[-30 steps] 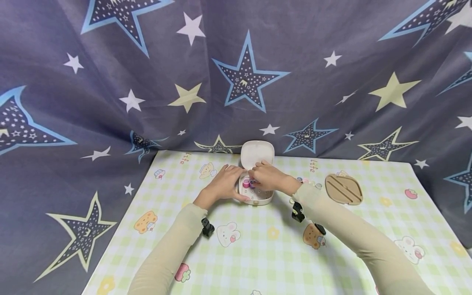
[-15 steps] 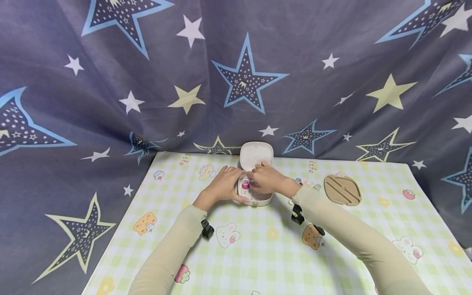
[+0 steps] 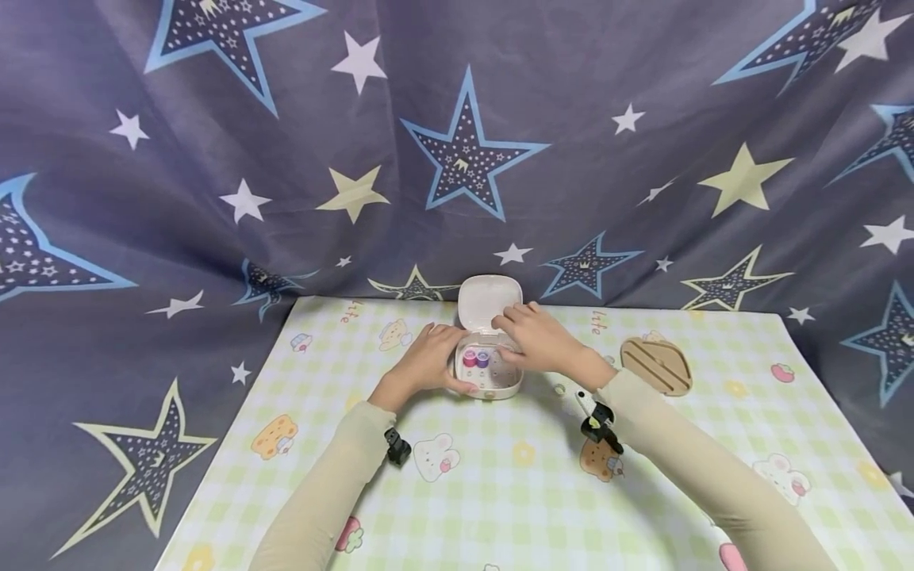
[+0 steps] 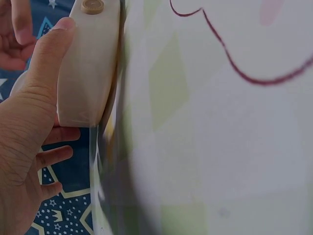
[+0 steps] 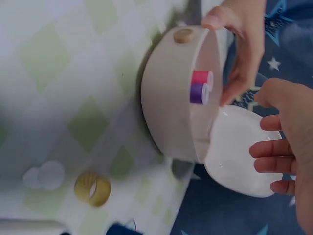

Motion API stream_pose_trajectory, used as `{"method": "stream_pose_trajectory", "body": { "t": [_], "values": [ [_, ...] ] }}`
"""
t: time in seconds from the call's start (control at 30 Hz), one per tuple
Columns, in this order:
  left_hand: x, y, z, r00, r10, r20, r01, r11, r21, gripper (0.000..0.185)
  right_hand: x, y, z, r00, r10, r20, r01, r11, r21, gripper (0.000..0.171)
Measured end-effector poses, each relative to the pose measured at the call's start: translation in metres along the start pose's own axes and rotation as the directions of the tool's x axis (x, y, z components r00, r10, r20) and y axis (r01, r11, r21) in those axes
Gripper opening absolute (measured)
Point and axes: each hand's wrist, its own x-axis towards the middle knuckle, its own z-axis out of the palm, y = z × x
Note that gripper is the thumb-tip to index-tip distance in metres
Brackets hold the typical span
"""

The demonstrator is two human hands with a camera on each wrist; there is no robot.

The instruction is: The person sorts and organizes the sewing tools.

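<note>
Box [image 3: 489, 371] first: your small cream box sits open near the far edge of the checked mat [image 3: 500, 484], its white lid [image 3: 488, 300] tipped up at the back. Inside stand a pink spool [image 3: 469, 358] and a purple spool [image 3: 482, 358], side by side and touching, at the left of the tray.

Your left hand [image 3: 427, 363] grips the box's left side, thumb along the front wall and fingers curled round behind it. Your right hand [image 3: 537, 339] hovers over the right side of the box just in front of the lid, fingers relaxed and spread, holding nothing.

A yellow spool [image 5: 92, 188] and a white disc [image 5: 44, 175] lie on the mat near the box. Farther right rests a tan oval board [image 3: 655, 365]. Star-printed cloth [image 3: 457, 143] hangs behind.
</note>
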Motion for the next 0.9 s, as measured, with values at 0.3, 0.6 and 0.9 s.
{"method": "stream_pose_trajectory", "body": {
  "t": [0.3,0.6,0.9],
  "values": [
    [0.000,-0.001,0.002,1.000,-0.008,-0.002,0.008,1.000,-0.013,0.117,-0.036,0.020,-0.011,0.990,0.140,-0.009,-0.138,0.985,0.099,0.045],
    [-0.001,0.000,0.000,1.000,-0.013,0.001,0.013,1.000,-0.027,0.117,-0.068,0.034,-0.005,0.987,0.160,0.003,-0.160,0.986,0.054,0.046],
    [0.001,-0.001,0.003,1.000,-0.009,0.000,0.009,0.999,-0.033,0.117,-0.089,0.047,0.005,0.985,0.154,0.075,-0.155,0.988,0.010,0.044]
  ]
}}
